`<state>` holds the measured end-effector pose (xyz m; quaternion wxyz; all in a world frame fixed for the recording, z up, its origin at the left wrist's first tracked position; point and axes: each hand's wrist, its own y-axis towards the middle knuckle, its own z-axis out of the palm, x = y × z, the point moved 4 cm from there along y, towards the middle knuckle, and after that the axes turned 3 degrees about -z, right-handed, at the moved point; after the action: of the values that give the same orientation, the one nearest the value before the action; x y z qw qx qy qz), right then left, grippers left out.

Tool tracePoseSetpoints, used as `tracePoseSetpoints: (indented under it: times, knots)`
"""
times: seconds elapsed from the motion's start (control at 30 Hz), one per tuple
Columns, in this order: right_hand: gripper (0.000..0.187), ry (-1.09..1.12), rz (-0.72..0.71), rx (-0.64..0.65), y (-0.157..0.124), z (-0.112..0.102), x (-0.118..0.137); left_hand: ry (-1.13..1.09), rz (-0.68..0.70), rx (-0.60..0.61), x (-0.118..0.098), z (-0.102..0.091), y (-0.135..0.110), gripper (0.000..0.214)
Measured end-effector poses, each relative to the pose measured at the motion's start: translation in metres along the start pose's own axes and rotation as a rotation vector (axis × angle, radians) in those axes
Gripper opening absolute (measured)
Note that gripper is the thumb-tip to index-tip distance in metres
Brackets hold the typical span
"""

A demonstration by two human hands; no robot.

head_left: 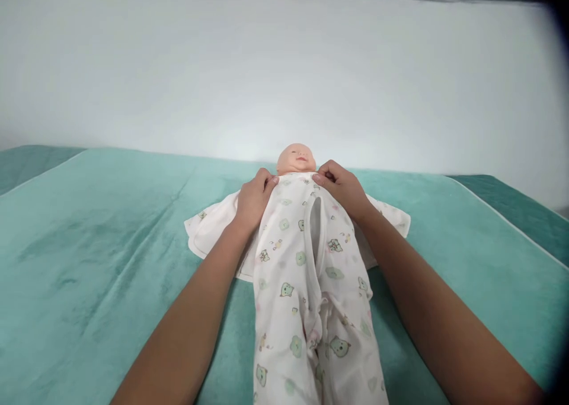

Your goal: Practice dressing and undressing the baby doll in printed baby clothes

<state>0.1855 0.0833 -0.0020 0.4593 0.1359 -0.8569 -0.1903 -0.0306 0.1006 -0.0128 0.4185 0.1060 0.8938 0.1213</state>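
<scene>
1. A baby doll [296, 158] lies on its back in the middle of a soft green cover [111, 233], its bald head towards a plain white wall [267, 73].
2. White trousers [288, 245], printed with small green bears, stretch from just below the doll's chin down to the bottom edge of the view, hiding its body. A long slit with a pale border opens at the front.
3. A white top [213, 224] spreads out on both sides beneath the trousers, its sleeves lying flat.
4. The left hand [256, 196] pinches the upper left corner of the trousers between thumb and curled fingers, beside the doll's neck.
5. The right hand [341, 185] pinches the upper right corner likewise, thumb on top.
6. Both bare forearms reach forward, one on each side of the trousers.
</scene>
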Motion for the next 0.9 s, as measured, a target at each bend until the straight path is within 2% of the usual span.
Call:
tracePoseSetpoints:
  times: [0.1, 0.23, 0.33, 0.43, 0.53, 0.8, 0.9]
  knots:
    - [0.02, -0.028, 0.001, -0.027, 0.011, 0.004, -0.006, 0.007, -0.036, -0.008, 0.002, 0.001, 0.0, 0.023]
    - [0.022, 0.02, -0.005, -0.028, 0.016, 0.01, -0.011, 0.005, -0.111, -0.139, 0.01, 0.0, 0.003, 0.021]
    - [0.023, 0.07, 0.03, -0.03, 0.013, 0.011, -0.015, -0.01, -0.125, -0.132, 0.014, 0.002, 0.004, 0.016]
    - [0.022, 0.051, 0.04, -0.034, 0.005, 0.009, -0.017, -0.049, -0.008, -0.037, 0.013, 0.004, 0.0, 0.021]
    - [0.021, 0.027, -0.062, -0.029, -0.006, 0.005, -0.014, 0.022, 0.155, 0.017, 0.01, 0.004, -0.009, 0.033]
    - [0.033, -0.025, -0.24, -0.088, -0.059, -0.008, 0.0, 0.288, 0.311, -0.026, 0.019, -0.002, -0.05, 0.051]
    - [0.033, -0.053, -0.141, -0.186, -0.081, -0.013, 0.001, 0.323, 0.376, -0.055, 0.013, -0.007, -0.074, 0.051]
